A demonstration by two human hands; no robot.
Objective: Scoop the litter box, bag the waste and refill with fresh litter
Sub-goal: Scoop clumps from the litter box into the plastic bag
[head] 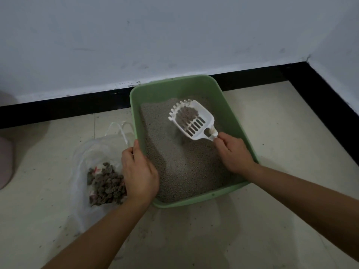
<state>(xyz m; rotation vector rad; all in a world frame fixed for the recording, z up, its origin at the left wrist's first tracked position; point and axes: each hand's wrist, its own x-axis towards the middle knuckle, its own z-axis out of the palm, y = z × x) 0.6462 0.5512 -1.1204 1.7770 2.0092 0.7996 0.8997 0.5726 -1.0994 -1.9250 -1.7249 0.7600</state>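
Observation:
A green litter box (pixel 213 195) sits on the floor against the wall, holding grey litter (pixel 180 167). My right hand (pixel 233 152) grips the handle of a white slotted scoop (pixel 194 121), raised above the litter with a dark clump (pixel 187 114) in its bowl. My left hand (pixel 138 171) holds the box's left rim, thumb inside over the litter. To the left lies an open clear plastic bag (pixel 93 152) with a pile of dark clumped waste (pixel 106 185) inside.
A white wall with a black skirting board (pixel 68 107) runs behind the box and turns a corner at the right. A pinkish rounded object (pixel 5 162) sits at the left edge. Pale tiled floor (pixel 194 239) spreads in front.

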